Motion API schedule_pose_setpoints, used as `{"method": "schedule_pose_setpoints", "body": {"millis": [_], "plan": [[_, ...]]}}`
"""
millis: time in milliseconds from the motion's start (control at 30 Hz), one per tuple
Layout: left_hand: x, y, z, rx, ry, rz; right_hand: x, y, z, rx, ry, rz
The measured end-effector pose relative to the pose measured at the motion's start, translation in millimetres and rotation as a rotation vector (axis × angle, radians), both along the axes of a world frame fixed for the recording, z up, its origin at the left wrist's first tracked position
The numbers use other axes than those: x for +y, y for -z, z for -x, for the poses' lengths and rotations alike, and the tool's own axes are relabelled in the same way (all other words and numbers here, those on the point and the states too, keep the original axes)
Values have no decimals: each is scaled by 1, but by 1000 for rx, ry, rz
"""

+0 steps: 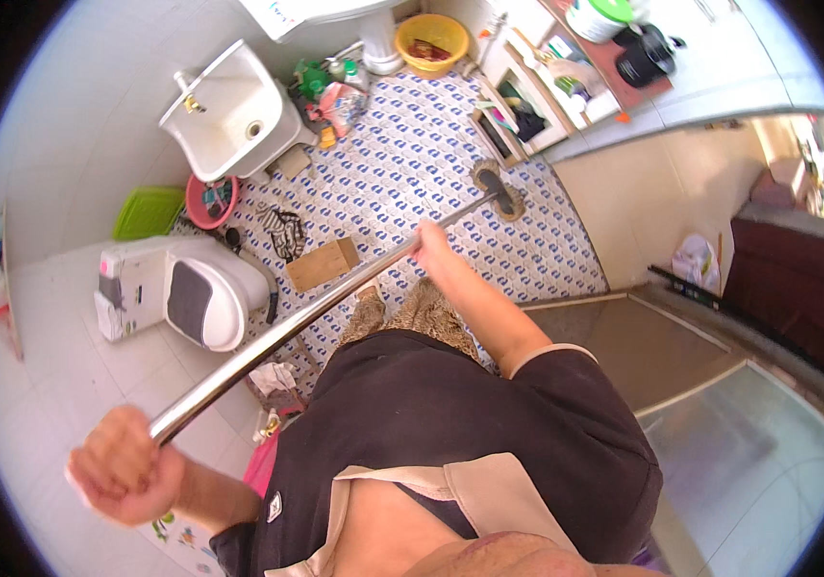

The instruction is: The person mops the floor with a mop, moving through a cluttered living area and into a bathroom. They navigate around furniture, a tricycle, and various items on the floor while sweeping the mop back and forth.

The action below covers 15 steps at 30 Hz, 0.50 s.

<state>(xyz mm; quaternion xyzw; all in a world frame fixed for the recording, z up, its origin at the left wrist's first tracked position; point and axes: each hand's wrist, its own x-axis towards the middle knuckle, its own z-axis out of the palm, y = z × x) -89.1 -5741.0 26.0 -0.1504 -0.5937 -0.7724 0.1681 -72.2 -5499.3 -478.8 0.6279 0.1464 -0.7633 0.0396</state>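
My left hand [123, 465] is closed in a fist around the upper end of a shiny metal pole. Farther down the same mop pole [289, 328], my right hand [430, 244] grips it with the arm stretched forward. The pole runs slantwise across my front to a mop head [502, 191] with a dark centre and a grey-brown fringe. That head rests on the floor covering [412, 144], which is white with a blue footprint pattern. Close to the mop head stands a low cabinet with an open door [498, 133].
Left are a toilet [224, 303], a pink basin [199, 213], a green plastic tub [149, 213] and a white utility sink [221, 115]. Cardboard [322, 265] and a striped cloth [286, 232] lie on the floor. A yellow basin [448, 32] stands ahead; a glass-panelled door [736, 433] is at right.
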Motion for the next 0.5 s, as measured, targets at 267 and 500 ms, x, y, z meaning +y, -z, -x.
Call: {"method": "schedule_pose_setpoints", "body": {"millis": [267,500], "plan": [[-3,-69,-51,263,106,-167,-128,-80,45,267,-575,172],[-46,31,-51,236,-526,185,-85,-24,118,260,-646,-157]]}}
